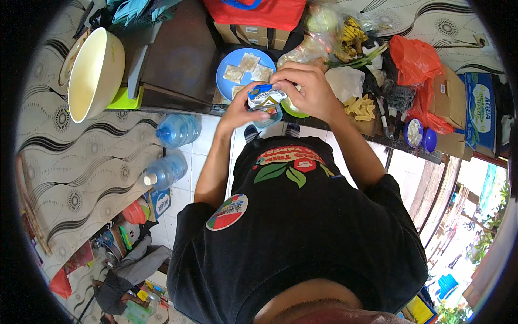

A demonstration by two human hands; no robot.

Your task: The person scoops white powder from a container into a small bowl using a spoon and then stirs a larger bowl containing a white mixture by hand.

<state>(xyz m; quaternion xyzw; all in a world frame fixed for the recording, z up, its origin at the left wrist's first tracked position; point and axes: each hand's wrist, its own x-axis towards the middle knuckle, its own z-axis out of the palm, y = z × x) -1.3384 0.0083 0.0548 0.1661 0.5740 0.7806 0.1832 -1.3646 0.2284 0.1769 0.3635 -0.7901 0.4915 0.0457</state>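
Between my two hands is a small blue-and-white plastic packet (266,97) that bears writing. My left hand (239,108) grips its left side and lower edge. The thumb and fingertips of my right hand (309,90) pinch its upper right edge. Below the packet stands a clear plastic tub (272,121), partly hidden by it and by my left thumb. A green dish (297,112) sits under my right hand, mostly covered. Behind my hands lies a blue plate (226,60) with several flat, whitish square pieces (249,62) on it.
Pale cut pieces (359,108) lie on a board, near a knife (383,117). Right of them are a purple bowl (413,133), red plastic bags (417,60) and cartons (447,97). A large cream bowl (97,75) tilts at left. Water jugs (178,130) stand on the floor. Another person (135,263) is lower left.
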